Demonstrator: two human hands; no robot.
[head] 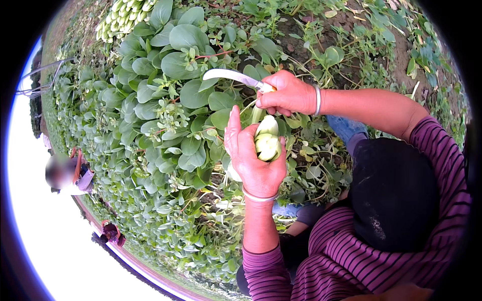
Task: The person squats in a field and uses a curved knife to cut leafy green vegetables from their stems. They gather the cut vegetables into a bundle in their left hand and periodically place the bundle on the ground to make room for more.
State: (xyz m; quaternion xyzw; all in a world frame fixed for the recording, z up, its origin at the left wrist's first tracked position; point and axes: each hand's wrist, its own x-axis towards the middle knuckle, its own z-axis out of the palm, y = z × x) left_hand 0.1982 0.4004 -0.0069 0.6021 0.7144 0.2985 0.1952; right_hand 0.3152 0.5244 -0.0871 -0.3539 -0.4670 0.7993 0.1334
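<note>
My right hand (285, 93), with a metal bangle at the wrist, is closed around the handle of a sickle (229, 74). Its curved blade points away from the body over the leaves. Beside it, my left hand (254, 158), also wearing a bangle, holds several pale green bok choy heads (268, 141), their bases showing between thumb and fingers. A pale green stalk (257, 114) spans the space between the two hands; whether the right fingers grip it cannot be told. Growing bok choy plants (188, 90) with broad leaves stand just beyond the hands.
A pile of bok choy (126, 17) lies at the upper left. Low weeds (339, 45) and soil spread at the top right. Two other people, one (71, 173) nearer and one (112, 234) farther off, are in the field at the left. The wearer's knee (391, 192) is close by.
</note>
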